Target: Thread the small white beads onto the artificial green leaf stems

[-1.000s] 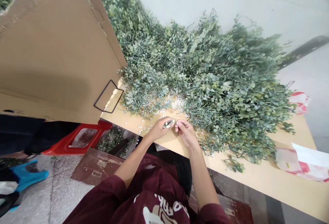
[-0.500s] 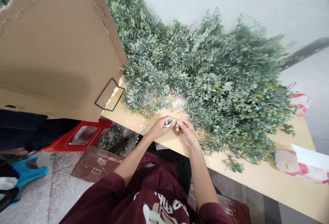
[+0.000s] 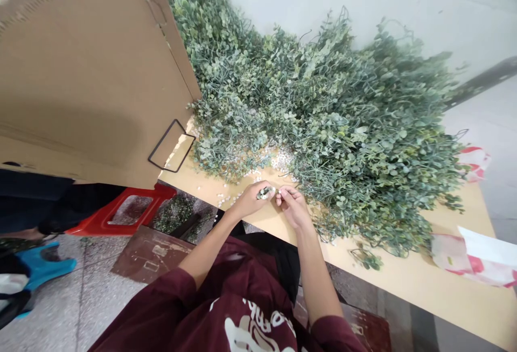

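Note:
My left hand [image 3: 251,200] is closed around a small bunch of green stems with pale tips [image 3: 264,193], just above the table's near edge. Beside it, my right hand [image 3: 294,209] has thumb and fingers pinched on a tiny white bead-like piece [image 3: 279,192], close to the tips of the bunch. Many more white bead-like pieces [image 3: 283,159] lie loose on the wooden table [image 3: 424,282] just beyond both hands. Past them rises a large heap of artificial green leaf sprigs [image 3: 323,109]. How the fingertips meet the bead is too small to make out.
A big cardboard sheet [image 3: 89,82] stands at the left, with a black wire frame [image 3: 172,145] at its lower corner. Red-and-white plastic bags [image 3: 456,255] lie at the right. A red stool [image 3: 121,212] and another person's dark-clothed leg [image 3: 36,201] are at lower left.
Both hands keep nearly the same place and grip; the right fingertips shift only slightly by the bunch's tips. The whole view has tilted a little.

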`<act>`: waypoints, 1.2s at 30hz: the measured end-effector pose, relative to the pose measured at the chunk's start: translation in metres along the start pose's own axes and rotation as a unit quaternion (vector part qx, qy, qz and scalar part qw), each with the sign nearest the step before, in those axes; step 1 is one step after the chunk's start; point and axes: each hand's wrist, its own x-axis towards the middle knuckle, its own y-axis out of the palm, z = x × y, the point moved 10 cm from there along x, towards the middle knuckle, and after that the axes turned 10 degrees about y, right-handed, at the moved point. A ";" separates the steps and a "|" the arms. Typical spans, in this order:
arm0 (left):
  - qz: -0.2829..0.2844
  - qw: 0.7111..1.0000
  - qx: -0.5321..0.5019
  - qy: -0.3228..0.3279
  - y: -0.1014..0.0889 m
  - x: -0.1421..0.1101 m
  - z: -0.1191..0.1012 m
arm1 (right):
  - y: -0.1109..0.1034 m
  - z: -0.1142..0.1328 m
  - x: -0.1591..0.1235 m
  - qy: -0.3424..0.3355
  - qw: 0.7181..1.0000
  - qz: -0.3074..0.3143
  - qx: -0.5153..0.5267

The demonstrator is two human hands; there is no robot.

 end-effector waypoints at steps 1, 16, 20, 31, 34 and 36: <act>0.000 1.000 0.000 0.000 0.000 0.000 0.000 | 0.000 0.000 0.000 0.000 1.000 -0.002 -0.001; 0.004 1.000 0.012 -0.003 0.000 0.001 -0.002 | -0.002 0.000 0.000 0.005 1.000 -0.012 0.004; 0.005 1.000 0.002 0.003 0.001 0.001 -0.003 | -0.002 -0.001 0.001 0.004 1.000 -0.008 0.000; 0.004 1.000 0.001 -0.002 0.000 0.002 -0.003 | -0.002 -0.001 0.001 -0.014 0.999 -0.019 -0.022; 0.005 1.000 -0.004 0.004 0.001 0.002 -0.002 | 0.000 -0.002 0.001 -0.017 0.999 -0.020 -0.022; 0.007 1.000 -0.002 0.002 0.001 0.002 -0.002 | 0.002 -0.001 0.000 -0.021 0.999 -0.020 -0.019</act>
